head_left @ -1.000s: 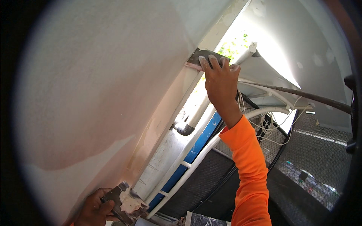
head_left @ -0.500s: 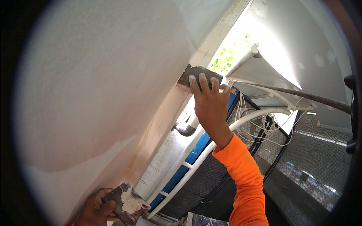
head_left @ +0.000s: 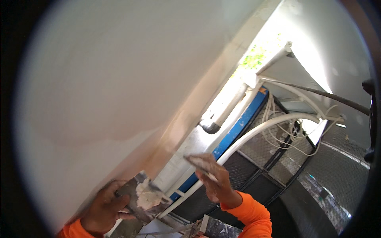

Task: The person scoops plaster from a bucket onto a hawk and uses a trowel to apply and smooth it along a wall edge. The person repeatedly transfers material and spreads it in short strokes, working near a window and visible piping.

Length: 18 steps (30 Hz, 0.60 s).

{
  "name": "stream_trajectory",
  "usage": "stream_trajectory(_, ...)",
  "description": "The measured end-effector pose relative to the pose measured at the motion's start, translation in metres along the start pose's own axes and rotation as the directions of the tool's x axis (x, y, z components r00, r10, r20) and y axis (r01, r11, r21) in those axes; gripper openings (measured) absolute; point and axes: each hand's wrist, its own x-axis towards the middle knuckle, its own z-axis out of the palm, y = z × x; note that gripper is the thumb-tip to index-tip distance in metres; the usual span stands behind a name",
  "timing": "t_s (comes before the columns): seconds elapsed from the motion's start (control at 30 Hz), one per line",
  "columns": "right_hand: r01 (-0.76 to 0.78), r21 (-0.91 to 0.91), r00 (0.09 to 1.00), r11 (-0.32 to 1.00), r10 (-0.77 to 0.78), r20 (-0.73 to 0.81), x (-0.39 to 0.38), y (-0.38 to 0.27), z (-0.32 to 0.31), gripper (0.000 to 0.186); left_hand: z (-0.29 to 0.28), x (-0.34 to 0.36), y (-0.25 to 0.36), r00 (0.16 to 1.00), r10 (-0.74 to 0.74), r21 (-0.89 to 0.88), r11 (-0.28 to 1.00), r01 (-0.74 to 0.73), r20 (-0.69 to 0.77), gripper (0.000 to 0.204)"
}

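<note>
Low on the left, my left hand [head_left: 104, 207] is closed around a dark flat putty spreader [head_left: 127, 190]. A lump of pale pinkish putty [head_left: 147, 197] sits on its face. To the right of it, my right hand [head_left: 219, 181] grips a second flat spreader [head_left: 198, 162], seen nearly edge-on and smeared by motion. That spreader is off the wall, above the white rails. On the left rises a large pale wall [head_left: 95, 95] with pinkish smoothed patches. Along its right side runs an edge strip [head_left: 168, 137] coated in beige-pink putty.
Beyond the wall's edge are a black pipe elbow [head_left: 209, 127], a blue beam [head_left: 239, 125] and a curved white tube rail [head_left: 254, 131]. Loose white cable [head_left: 274, 139] hangs by dark mesh [head_left: 337, 158]. A dark pole [head_left: 341, 99] crosses at right. Below lies a paint-spotted block [head_left: 220, 228].
My right hand has left the wall's edge strip with its spreader and come down toward my left hand. The left hand, still holding the putty-loaded spreader, sits slightly higher and further right in view.
</note>
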Motion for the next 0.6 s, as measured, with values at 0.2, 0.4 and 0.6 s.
stream_trajectory(0.2, 0.039, 0.347, 0.989, 0.937, -0.085, 0.118, -0.056, 0.019, 0.049, 0.04, 0.003, -0.001, 0.002, 1.0, 0.013, -0.086, 0.996, -0.012, 0.013, 0.051)
stream_trajectory(0.4, 0.038, -0.159, 0.987, 0.987, -0.012, 0.158, -0.04, 0.041, 0.009, 0.041, -0.002, 0.002, 0.003, 0.997, 0.071, -0.021, 0.997, -0.071, 0.009, 0.052)
stream_trajectory(0.6, 0.22, -0.445, 0.901, 0.868, -0.007, 0.433, -0.002, 0.005, -0.038, 0.071, 0.003, 0.005, 0.002, 0.989, 0.149, 0.126, 0.981, -0.147, 0.0, 0.049)
